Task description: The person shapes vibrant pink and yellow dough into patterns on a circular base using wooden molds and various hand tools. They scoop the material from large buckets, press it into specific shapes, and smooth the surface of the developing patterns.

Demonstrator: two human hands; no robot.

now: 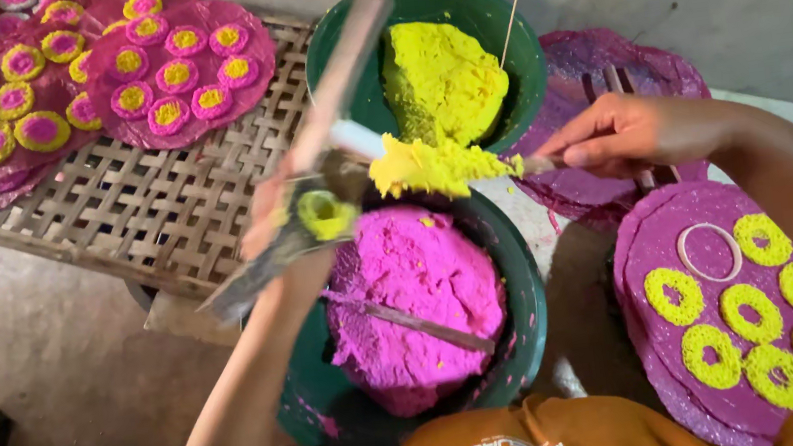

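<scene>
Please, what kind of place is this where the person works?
Probably a small home or village food workshop, set low on a concrete floor. Green basins hold pink dough and yellow dough, and finished pink-and-yellow rounds lie drying on a woven bamboo rack.

The left hand (279,212) is raised on a bent forearm with fingers closed in a grip, while the right hand (613,136) reaches in from the right, fingers pinched together, wrist level and forearm extended.
</scene>
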